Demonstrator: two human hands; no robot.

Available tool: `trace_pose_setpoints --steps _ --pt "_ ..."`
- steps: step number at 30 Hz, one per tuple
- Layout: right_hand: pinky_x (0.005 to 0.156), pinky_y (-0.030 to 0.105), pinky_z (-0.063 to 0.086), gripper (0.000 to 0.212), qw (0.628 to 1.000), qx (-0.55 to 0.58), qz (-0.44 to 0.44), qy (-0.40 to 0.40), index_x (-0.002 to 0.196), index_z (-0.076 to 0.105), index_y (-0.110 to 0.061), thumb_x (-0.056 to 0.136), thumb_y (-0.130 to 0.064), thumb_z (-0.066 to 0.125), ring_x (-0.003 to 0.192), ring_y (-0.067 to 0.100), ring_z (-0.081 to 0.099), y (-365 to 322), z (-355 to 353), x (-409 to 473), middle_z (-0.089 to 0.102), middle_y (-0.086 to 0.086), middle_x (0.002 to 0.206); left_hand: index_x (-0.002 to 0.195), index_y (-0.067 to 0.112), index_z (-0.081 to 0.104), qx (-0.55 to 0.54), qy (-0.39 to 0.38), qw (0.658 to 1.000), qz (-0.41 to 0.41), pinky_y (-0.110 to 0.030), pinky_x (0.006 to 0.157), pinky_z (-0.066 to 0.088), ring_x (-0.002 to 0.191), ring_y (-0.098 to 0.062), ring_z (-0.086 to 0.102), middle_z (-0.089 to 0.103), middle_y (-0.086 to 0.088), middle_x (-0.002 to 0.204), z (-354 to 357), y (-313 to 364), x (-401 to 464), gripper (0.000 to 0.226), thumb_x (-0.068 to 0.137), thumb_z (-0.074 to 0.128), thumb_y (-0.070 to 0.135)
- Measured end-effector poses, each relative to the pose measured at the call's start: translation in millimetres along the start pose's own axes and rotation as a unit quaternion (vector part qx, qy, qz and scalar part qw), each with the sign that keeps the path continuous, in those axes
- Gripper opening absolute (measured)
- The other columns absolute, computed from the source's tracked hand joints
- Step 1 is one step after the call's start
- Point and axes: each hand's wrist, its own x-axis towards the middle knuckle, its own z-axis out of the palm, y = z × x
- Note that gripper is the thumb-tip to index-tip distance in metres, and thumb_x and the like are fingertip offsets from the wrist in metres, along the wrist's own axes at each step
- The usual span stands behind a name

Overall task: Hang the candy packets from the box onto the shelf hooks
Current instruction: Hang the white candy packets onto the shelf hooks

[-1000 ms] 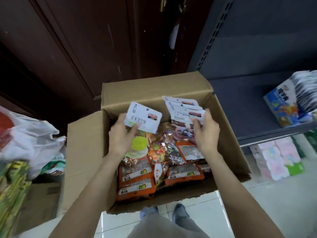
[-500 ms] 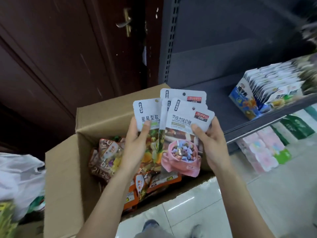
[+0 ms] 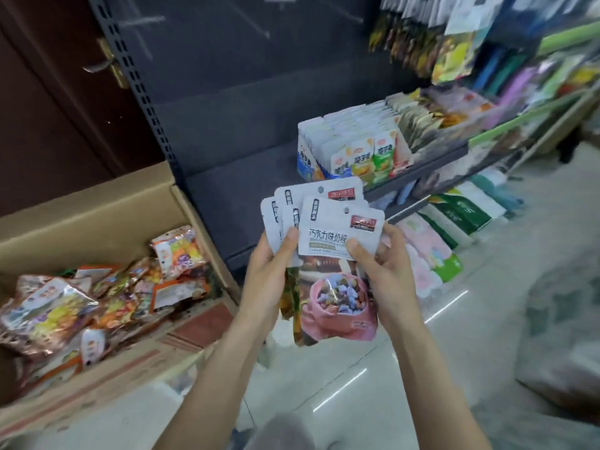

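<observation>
Between the box and the shelf, above pale floor tiles, the person holds a fanned bunch of candy packets in both hands.

Left hand: fingers curled behind the fan's left edge, thumb pressed on the front. It grips the rear packets, whose white header cards overlap in a staggered stack.

Right hand: thumb pinching the white header of the front packet, fingers wrapped behind its right edge. This packet shows a pink printed bowl of small coloured sweets and has a punched hang hole near the top.

Cardboard box: on the floor at left, flaps open, well apart from the hands. More candy packets lie loose inside in a jumbled heap, mostly orange and foil-coloured.

Dark grey shelf: just beyond the held bunch; its bare back panel rises behind it. A display carton of upright sachets stands on the ledge to the right. Hanging goods at upper right are too blurred to identify.

Brown door with a brass handle behind the box.
</observation>
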Motion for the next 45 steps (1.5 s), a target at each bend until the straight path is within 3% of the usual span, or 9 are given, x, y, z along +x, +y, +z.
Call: trace_pose_setpoints --steps 9,13,17,24,28,33,38,42,45 --pt "0.085 0.050 0.056 0.042 0.992 -0.056 -0.072 0.088 0.112 0.044 -0.036 0.086 -0.020 0.072 0.107 0.024 0.065 -30 -157 51 0.067 0.001 0.117 0.118 0.029 0.059 -0.026 0.059 0.998 0.000 -0.041 0.095 0.052 0.108 -0.016 0.066 0.068 0.004 0.120 153 -39 17 0.024 0.098 0.050 0.020" --pt "0.070 0.022 0.057 0.059 0.989 -0.061 -0.121 0.060 0.134 0.033 -0.027 0.089 -0.006 0.065 0.093 -0.002 0.067 -46 -188 90 0.069 -0.025 0.094 0.127 0.019 0.057 -0.018 0.065 0.997 0.027 -0.029 0.084 0.056 0.104 -0.014 0.067 0.069 0.001 0.119 191 -43 55 0.029 0.099 0.047 0.019" --pt "0.061 0.012 0.051 0.056 0.985 -0.083 -0.141 0.052 0.132 0.035 -0.024 0.090 -0.002 0.063 0.088 -0.005 0.067 -56 -205 145 0.068 -0.019 0.096 0.129 0.023 0.055 0.012 0.057 0.998 0.040 -0.039 0.096 0.052 0.110 -0.015 0.065 0.067 0.003 0.122 230 -54 105 0.033 0.098 0.048 0.029" --pt "0.073 0.027 0.058 0.056 0.979 -0.116 -0.165 0.018 0.133 0.037 -0.027 0.089 -0.007 0.066 0.096 0.004 0.068 -81 -232 260 0.069 -0.015 0.105 0.128 0.048 0.034 0.135 0.072 0.964 0.216 -0.020 0.088 0.050 0.110 0.001 0.060 0.058 0.022 0.124 292 -44 191 0.046 0.097 0.054 0.019" --pt "0.078 0.024 0.055 0.058 0.974 -0.118 -0.194 -0.016 0.132 0.038 -0.032 0.088 -0.009 0.068 0.100 0.001 0.065 -93 -239 315 0.067 -0.024 0.107 0.104 0.032 0.054 0.270 0.118 0.906 0.304 -0.003 0.082 0.036 0.101 0.015 0.053 0.059 0.036 0.102 312 -32 235 0.021 0.097 0.054 0.012" --pt "0.092 0.021 0.048 0.058 0.965 -0.088 -0.242 -0.045 0.132 0.041 -0.038 0.090 -0.007 0.066 0.118 0.001 0.056 -120 -251 378 0.057 -0.021 0.128 0.098 0.029 0.063 0.302 0.156 0.894 0.290 -0.003 0.082 0.037 0.098 0.014 0.055 0.064 0.025 0.101 334 -23 278 0.017 0.097 0.054 0.014" --pt "0.103 0.039 0.045 0.048 0.944 -0.103 -0.301 -0.089 0.128 0.046 -0.033 0.091 -0.007 0.063 0.123 0.016 0.054 -152 -253 429 0.056 0.002 0.134 0.094 0.030 0.064 0.306 0.173 0.906 0.235 0.001 0.077 0.036 0.091 0.019 0.054 0.065 0.024 0.098 370 -13 306 0.014 0.095 0.056 0.018" --pt "0.109 0.022 0.034 0.039 0.933 -0.122 -0.326 -0.087 0.127 0.053 -0.020 0.091 -0.008 0.062 0.128 0.005 0.046 -168 -245 461 0.055 -0.007 0.132 0.091 0.027 0.068 0.311 0.165 0.912 0.211 -0.014 0.081 0.044 0.090 0.007 0.060 0.069 0.018 0.094 393 -8 319 0.024 0.086 0.060 0.049" --pt "0.106 0.017 0.036 0.039 0.929 -0.124 -0.334 -0.099 0.128 0.053 -0.020 0.091 -0.008 0.062 0.124 0.002 0.047 -173 -237 476 0.055 -0.012 0.128 0.087 0.026 0.069 0.350 0.183 0.892 0.220 -0.023 0.072 0.048 0.081 0.002 0.063 0.071 0.016 0.085 396 -8 329 0.017 0.083 0.070 0.043"
